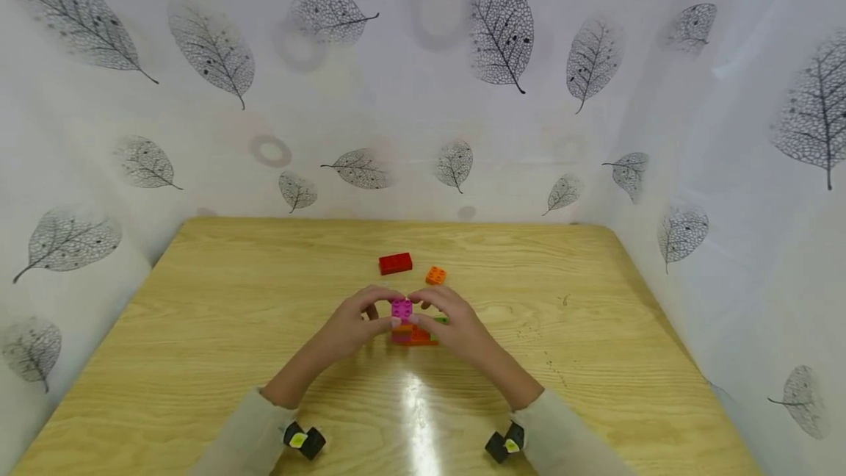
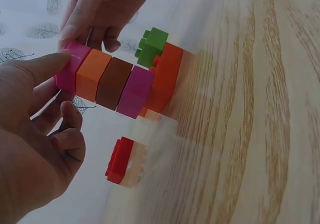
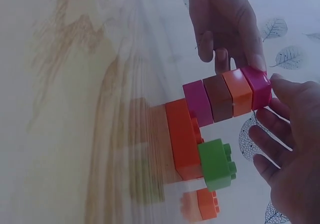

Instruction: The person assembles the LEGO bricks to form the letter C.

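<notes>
Pinching the pink top brick point(image 1: 401, 308) from both sides, the left hand point(image 1: 355, 329) and right hand point(image 1: 456, 327) meet over a small block tower point(image 2: 117, 81) in the middle of the wooden table point(image 1: 198, 329). Beneath it sit orange, brown and magenta bricks on a wide orange base point(image 3: 182, 139), with a green brick point(image 3: 217, 164) beside. A red brick point(image 1: 395, 263) and a small orange brick point(image 1: 435, 275) lie just beyond.

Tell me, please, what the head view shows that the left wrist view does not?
Only the head view shows the loose small orange brick, both sleeves and the leaf-print backdrop's full width. Only the left wrist view shows the tower's side layers: pink, orange, brown, pink on an orange base, with the green brick. Both show the left hand, right hand, red brick.
</notes>
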Action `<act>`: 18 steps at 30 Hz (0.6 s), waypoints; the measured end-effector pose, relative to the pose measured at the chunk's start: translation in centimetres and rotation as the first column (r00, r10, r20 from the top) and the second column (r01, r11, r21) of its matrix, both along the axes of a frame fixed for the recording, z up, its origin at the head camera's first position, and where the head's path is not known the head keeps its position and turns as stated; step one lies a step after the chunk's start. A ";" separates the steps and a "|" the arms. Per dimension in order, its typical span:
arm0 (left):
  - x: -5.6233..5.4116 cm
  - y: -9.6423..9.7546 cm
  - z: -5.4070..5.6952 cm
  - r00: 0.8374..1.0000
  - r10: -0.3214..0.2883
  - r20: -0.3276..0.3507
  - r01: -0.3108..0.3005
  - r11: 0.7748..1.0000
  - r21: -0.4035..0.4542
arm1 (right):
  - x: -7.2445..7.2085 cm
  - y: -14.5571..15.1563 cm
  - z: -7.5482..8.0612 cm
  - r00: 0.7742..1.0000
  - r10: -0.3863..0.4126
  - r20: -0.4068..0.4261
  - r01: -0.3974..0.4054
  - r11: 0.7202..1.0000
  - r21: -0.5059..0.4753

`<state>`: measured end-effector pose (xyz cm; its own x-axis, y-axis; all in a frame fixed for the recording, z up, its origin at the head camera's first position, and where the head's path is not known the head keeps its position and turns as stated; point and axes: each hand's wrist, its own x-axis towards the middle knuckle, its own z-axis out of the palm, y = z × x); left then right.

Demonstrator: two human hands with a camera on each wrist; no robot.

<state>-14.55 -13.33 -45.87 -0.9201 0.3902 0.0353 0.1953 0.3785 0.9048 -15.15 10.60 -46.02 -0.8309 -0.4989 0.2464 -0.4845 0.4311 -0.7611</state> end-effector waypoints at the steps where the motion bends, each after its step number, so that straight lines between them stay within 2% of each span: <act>1: 0.0 0.0 0.0 1.000 0.000 0.004 0.000 1.000 0.008 | 0.0 -0.1 0.0 1.000 0.005 0.003 -0.005 1.000 -0.006; 7: 0.1 0.0 0.0 1.000 0.023 0.020 -0.023 1.000 0.012 | -0.2 -0.5 0.0 1.000 0.019 -0.004 -0.019 0.999 -0.028; 18: 0.1 0.2 0.1 0.998 0.046 0.037 -0.046 0.999 0.015 | -0.3 -0.4 0.0 0.996 0.008 -0.084 -0.007 1.000 0.015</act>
<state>-14.45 -13.15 -45.78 -0.9379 0.3469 0.0072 0.1445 0.3716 0.9171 -15.44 10.24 -45.99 -0.8038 -0.5091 0.3078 -0.5498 0.4378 -0.7114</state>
